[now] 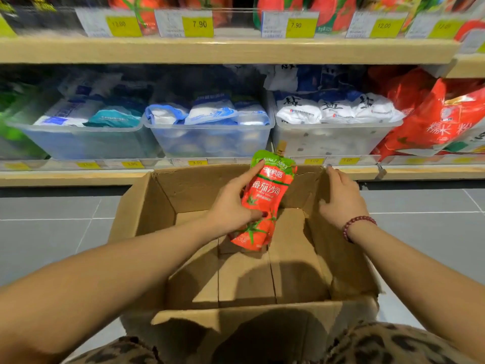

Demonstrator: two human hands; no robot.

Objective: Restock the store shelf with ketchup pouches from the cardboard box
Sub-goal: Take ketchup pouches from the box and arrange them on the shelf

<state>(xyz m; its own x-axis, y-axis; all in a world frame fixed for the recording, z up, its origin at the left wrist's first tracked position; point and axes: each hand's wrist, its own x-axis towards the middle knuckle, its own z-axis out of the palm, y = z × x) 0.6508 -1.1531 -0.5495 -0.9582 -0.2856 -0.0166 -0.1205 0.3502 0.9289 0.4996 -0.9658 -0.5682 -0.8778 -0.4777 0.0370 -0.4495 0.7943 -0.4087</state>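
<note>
Ketchup pouch [263, 203] pinched in left hand [231, 206] — soft, likely light, slippery; best gripped mid-body. Right hand [341, 198] open, steadying cardboard box [147, 206] flap.

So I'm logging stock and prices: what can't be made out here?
Head view only:
- Red and green ketchup pouch: lower left hidden by left hand.
- Brown cardboard box: near floor hidden by its front flap.
- Top-shelf red packets: cut off, blurred.
- Lower yellow price tags: blurred.
</note>
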